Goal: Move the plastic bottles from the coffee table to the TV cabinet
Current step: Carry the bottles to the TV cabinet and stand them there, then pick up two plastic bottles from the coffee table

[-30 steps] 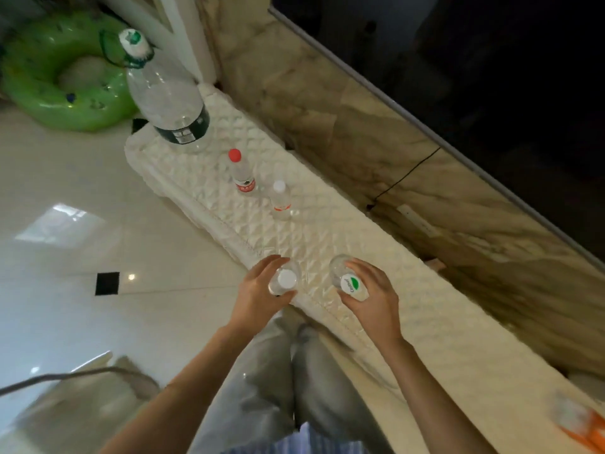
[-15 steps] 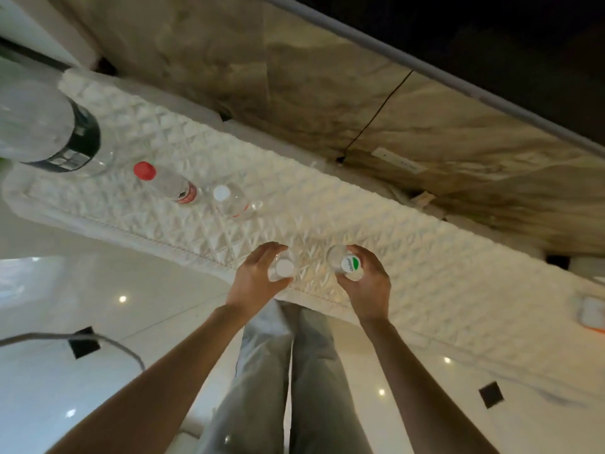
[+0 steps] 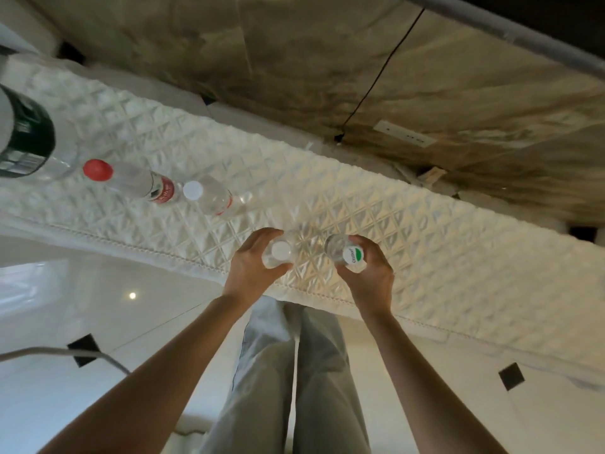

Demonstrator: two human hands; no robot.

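Note:
My left hand [image 3: 250, 268] grips a clear plastic bottle with a plain white cap [image 3: 281, 251] over the near edge of the TV cabinet's white quilted cover [image 3: 458, 257]. To its right, my right hand [image 3: 368, 273] grips a second clear bottle with a green-and-white cap [image 3: 352, 255]. Whether their bases touch the cover is hidden. Upright on the cover to the left stand a red-capped bottle [image 3: 137, 181], a white-capped bottle [image 3: 211, 196] and a large dark-labelled bottle [image 3: 26, 142].
A marbled wall panel [image 3: 294, 77] rises behind the cabinet, with a black cable [image 3: 386, 65] and a white socket [image 3: 404, 134]. Glossy white floor tiles [image 3: 98, 306] lie in front, crossed by a grey cord [image 3: 65, 353]. My grey-trousered legs [image 3: 288, 371] stand against the cabinet edge.
The view has swung to face the cabinet squarely and moved closer. Both hands keep their bottles and have come lower onto the quilted cover near its front edge.

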